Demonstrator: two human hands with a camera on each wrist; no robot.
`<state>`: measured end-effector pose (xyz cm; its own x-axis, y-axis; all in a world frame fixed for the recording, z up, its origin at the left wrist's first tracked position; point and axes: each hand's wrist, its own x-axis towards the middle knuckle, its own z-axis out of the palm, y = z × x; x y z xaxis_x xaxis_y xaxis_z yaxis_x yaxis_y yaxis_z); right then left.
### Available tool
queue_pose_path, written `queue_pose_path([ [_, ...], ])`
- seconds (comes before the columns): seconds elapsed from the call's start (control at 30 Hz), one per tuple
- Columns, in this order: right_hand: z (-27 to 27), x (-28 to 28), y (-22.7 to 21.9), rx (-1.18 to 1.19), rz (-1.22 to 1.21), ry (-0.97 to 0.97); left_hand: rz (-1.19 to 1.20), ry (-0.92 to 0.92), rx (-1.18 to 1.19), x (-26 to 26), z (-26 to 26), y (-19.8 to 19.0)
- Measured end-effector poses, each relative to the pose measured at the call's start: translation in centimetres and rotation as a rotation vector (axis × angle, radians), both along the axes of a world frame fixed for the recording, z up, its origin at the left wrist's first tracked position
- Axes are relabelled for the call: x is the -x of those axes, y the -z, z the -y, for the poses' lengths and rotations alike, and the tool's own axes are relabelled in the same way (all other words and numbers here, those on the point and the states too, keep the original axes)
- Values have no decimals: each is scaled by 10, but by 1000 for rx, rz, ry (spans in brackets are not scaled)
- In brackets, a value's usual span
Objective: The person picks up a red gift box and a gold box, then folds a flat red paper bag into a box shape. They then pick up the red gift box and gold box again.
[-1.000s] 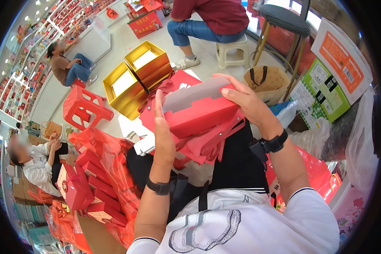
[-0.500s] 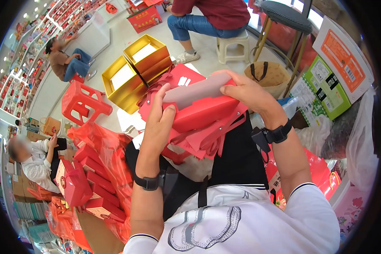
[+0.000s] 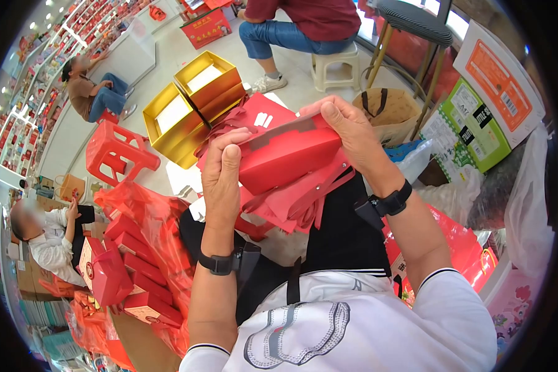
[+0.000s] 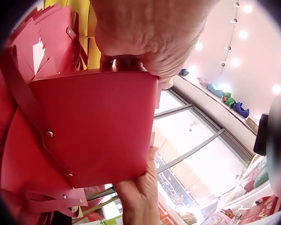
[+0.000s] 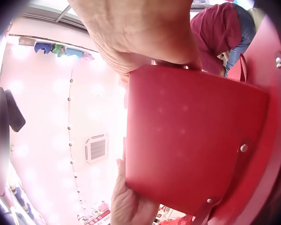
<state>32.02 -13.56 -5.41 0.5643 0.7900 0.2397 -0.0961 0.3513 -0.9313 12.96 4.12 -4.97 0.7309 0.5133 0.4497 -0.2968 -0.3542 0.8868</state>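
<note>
Between my two hands is a red gift box (image 3: 291, 162), held over my lap with its grey-lined top flap (image 3: 283, 135) folded partly down. My left hand (image 3: 222, 177) grips its left end, thumb near the top edge and fingers behind. At the right end my right hand (image 3: 358, 137) holds on, thumb along the top. Both wrist views show a smooth red panel (image 4: 93, 126) with metal rivets and a strap along one edge. Beneath the box lies a stack of flat red pieces with straps (image 3: 291, 208).
Two gold boxes (image 3: 178, 139) with white inside stand ahead. A red plastic stool (image 3: 115, 152) is to the left, above red bags (image 3: 161, 229) and finished-looking red boxes (image 3: 152, 310). On the right are a brown paper bag (image 3: 387, 115) and cartons (image 3: 483, 124). Other people sit nearby.
The grey-lined flap has tipped down toward me, so less of its grey shows and more red front. My left thumb has risen to the box's top edge; the right thumb has shifted upward too.
</note>
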Motion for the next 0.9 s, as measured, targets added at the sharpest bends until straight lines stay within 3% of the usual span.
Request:
queue_pose_path([
  [0.17,-3,-1,4,-4,107,55,13,13,82,0,1,-4],
  [0.33,5,-2,-7,136,142,-11,-158,25,125,4,-6,-12],
  [0.47,6,0,-10,71,55,-29,-114,37,211,3,-4,-13],
  [0.57,6,0,-9,74,38,-49,-95,53,60,4,-7,-10],
  [0.63,5,1,-7,70,57,-63,-165,57,104,3,-2,-18],
  [0.9,3,-15,-28,402,293,-58,-145,92,-140,1,0,-19],
])
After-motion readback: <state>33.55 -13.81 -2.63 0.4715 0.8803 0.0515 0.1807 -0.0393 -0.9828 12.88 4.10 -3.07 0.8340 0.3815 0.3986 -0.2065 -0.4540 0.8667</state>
